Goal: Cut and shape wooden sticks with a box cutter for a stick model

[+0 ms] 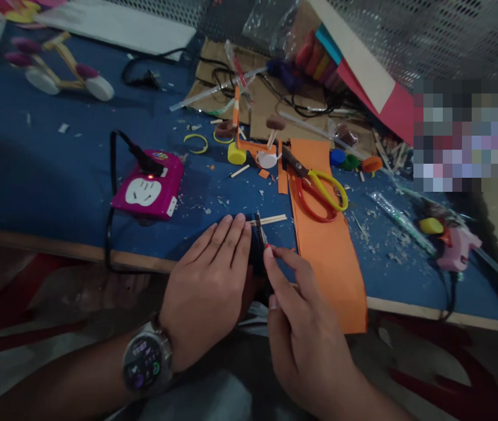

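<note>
The left hand [207, 280] lay flat, fingers open, on the blue worktop [56, 169]. The right hand [305, 333] pinched a small dark cutter [261, 234] beside thin wooden sticks [270, 220].

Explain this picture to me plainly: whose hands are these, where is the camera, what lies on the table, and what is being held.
The camera sits on a person's head, looking down at their own two bare hands. The left hand, with a watch on its wrist, lies flat at the edge of the blue table. The right hand pinches a thin dark tool whose tip meets some wooden sticks. Nearby lie an orange paper strip, scissors, a pink power strip, a glue gun and bottle caps.
</note>
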Action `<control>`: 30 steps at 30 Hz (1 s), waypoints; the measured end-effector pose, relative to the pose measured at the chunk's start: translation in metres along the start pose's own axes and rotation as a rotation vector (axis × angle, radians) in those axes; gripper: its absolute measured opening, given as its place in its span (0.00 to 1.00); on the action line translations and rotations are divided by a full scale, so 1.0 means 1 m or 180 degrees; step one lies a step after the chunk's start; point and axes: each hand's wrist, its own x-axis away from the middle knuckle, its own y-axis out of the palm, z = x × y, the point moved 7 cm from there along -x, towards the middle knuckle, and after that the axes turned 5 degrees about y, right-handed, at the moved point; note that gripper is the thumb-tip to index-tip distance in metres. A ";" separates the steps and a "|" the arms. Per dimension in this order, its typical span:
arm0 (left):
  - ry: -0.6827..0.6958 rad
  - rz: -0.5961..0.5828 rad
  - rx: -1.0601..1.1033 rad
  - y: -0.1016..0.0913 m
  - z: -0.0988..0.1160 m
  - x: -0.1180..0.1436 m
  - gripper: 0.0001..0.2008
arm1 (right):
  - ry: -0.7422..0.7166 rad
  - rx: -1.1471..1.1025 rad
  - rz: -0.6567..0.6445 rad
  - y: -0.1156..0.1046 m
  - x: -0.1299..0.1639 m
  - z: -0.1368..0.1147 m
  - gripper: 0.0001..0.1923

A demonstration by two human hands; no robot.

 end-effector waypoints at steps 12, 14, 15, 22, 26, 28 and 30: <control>0.0064 0.0022 -0.0096 0.000 0.001 -0.001 0.26 | 0.0029 0.0216 0.0022 -0.002 -0.010 -0.005 0.32; 0.0073 -0.0003 -0.0149 0.000 0.001 -0.003 0.26 | -0.0001 0.0316 0.0045 -0.003 -0.007 -0.006 0.32; 0.0071 -0.0014 -0.0165 0.000 0.001 -0.003 0.26 | 0.0000 0.0361 0.0051 -0.003 -0.005 -0.006 0.32; 0.0076 0.0025 -0.0212 0.001 0.004 -0.005 0.25 | -0.0025 0.0572 0.0129 0.000 -0.001 -0.008 0.34; 0.0047 0.0074 -0.0248 0.001 0.004 -0.003 0.25 | -0.0049 0.0605 0.0174 -0.001 -0.010 -0.011 0.30; 0.0060 0.0079 -0.0231 0.002 0.003 -0.002 0.25 | -0.0051 0.0573 0.0162 -0.001 -0.016 -0.011 0.29; 0.0074 0.0117 -0.0216 0.003 0.002 -0.002 0.25 | -0.0021 0.0567 0.0176 -0.002 -0.021 -0.010 0.29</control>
